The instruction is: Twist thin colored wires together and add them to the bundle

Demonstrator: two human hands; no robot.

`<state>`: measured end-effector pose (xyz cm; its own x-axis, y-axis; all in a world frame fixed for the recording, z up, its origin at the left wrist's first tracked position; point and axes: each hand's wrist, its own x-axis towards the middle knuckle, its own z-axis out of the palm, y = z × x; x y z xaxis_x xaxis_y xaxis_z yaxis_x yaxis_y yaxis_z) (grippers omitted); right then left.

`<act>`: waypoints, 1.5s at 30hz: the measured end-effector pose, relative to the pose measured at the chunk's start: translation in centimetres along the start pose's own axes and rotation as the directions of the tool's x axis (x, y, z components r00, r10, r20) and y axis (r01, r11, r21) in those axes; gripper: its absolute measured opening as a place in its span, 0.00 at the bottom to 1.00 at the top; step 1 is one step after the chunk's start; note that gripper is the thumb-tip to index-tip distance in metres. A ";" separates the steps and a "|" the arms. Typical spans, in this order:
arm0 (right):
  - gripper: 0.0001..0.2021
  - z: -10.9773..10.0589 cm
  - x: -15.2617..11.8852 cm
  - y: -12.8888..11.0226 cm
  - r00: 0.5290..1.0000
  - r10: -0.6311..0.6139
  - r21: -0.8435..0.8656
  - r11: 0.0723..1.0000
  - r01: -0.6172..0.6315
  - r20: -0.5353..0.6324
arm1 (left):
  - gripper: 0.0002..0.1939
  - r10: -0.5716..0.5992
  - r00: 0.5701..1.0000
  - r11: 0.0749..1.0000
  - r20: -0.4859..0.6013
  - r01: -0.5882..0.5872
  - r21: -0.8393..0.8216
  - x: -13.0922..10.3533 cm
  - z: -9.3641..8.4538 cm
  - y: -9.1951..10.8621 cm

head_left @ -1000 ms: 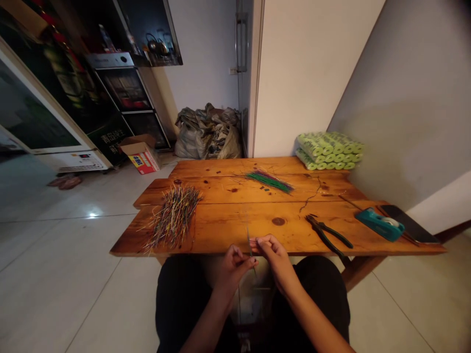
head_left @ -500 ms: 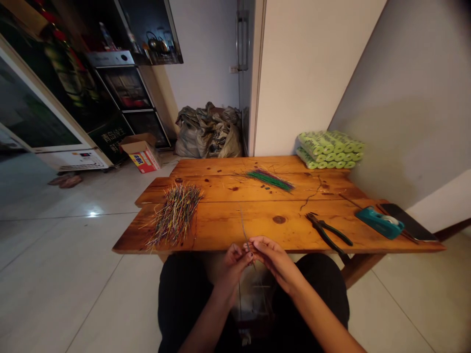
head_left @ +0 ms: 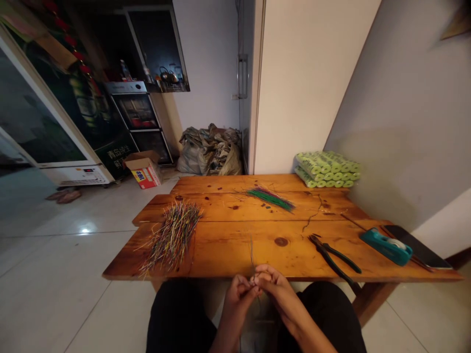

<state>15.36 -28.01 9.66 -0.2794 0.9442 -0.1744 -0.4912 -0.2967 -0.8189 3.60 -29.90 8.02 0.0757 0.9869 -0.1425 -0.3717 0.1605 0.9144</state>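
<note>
At the table's front edge my left hand [head_left: 242,293] and my right hand [head_left: 270,283] meet, fingertips pinched together. Between them they grip thin wires [head_left: 251,250], whose grey-blue ends stick up over the wood; the part inside the fingers is hidden. Left of my hands lies a large loose pile of mixed-colour wires [head_left: 174,235]. Farther back is a bundle of green and purple wires [head_left: 271,198]. A pair of dark-handled pliers [head_left: 333,257] rests to the right, jaws pointing away from me.
On the wooden table [head_left: 224,250] also stand a teal tape dispenser [head_left: 386,246], a black phone-like slab [head_left: 419,245] and stacked green rolls [head_left: 327,169]. A dark twisted strand [head_left: 312,215] lies behind the pliers. Beyond are full sacks [head_left: 209,149] and an open carton [head_left: 145,169].
The view has tipped upward, so the table sits lower in the picture. My fingers have drawn closer together around the wires, the right thumb now pressed in near the left fingertips.
</note>
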 end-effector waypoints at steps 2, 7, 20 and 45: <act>0.13 -0.2 -0.3 0.3 1.000 0.003 -0.007 1.000 -0.003 0.011 | 0.12 -0.009 0.998 0.991 0.065 0.000 0.131 0.0 -0.8 -0.2; 0.11 -0.1 -1.3 0.1 0.999 0.048 -0.093 0.995 -0.046 0.021 | 0.16 -0.031 0.984 0.914 0.174 -0.042 0.403 -0.1 -3.2 1.1; 0.15 1.0 -2.4 -2.1 0.973 0.193 -0.184 0.968 -0.168 0.124 | 0.05 0.123 0.952 0.865 0.279 -0.241 0.440 0.0 -2.2 4.2; 0.09 1.8 -3.8 -4.1 0.982 0.119 -0.347 0.936 -0.060 0.150 | 0.03 0.209 0.824 0.725 0.526 -0.492 0.482 -0.8 -1.6 7.7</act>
<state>17.02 -30.67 14.70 -0.4560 0.8702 -0.1865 -0.1568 -0.2848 -0.9457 -0.82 -29.44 14.58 0.4712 0.8387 0.2730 0.1397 -0.3765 0.9158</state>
